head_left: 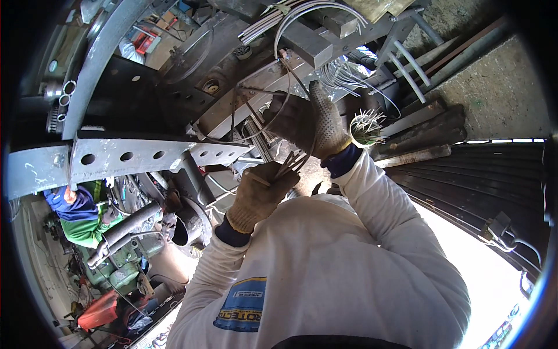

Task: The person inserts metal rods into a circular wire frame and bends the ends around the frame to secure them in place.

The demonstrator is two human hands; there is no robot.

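My left hand (261, 195), in a tan knit work glove, is closed around several thin metal rods (290, 166). Their ends point up and to the right, below my other hand. My right hand (328, 125) wears a dotted grey glove with a dark palm. A thin rod (299, 79) runs down from the steel bar and between its thumb and fingers; part of the grip is hidden. A thin bent wire (286, 107) curves beside the dark fingers. The steel bar (224, 119) slants just beyond both hands.
A container of cut wires (367, 131) stands right of my right hand. A bundle of bent rods (314, 9) lies at the far side. A grey beam with holes (116, 152) crosses the left. Another person in blue and green (84, 218) is beyond it. Corrugated dark sheet (482, 186) lies right.
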